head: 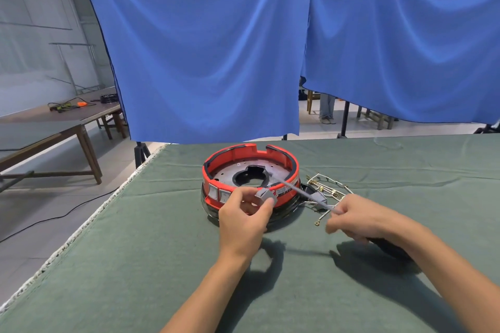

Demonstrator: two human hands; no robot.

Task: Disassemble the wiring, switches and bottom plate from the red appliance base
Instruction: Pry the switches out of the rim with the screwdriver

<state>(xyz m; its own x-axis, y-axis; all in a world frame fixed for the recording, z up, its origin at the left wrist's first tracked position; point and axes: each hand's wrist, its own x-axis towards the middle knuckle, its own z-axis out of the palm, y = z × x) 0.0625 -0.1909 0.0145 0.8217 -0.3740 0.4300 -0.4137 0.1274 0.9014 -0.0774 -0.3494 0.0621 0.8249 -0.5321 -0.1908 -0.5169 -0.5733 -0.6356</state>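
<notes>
While the red base (250,170) sits on the green cloth (135,265), the left hand (243,222) pinches a grey switch (265,195) in front of it. The right hand (359,219) grips a screwdriver (303,192), fingers curled round its handle, with loose wires (324,186) just beside the base

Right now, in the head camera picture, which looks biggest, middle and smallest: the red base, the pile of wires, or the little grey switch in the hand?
1. Red appliance base, clearly biggest.
2. Pile of wires, beside the base.
3. Grey switch, pinched in the left hand; smallest, even though it's nearer the camera.
</notes>
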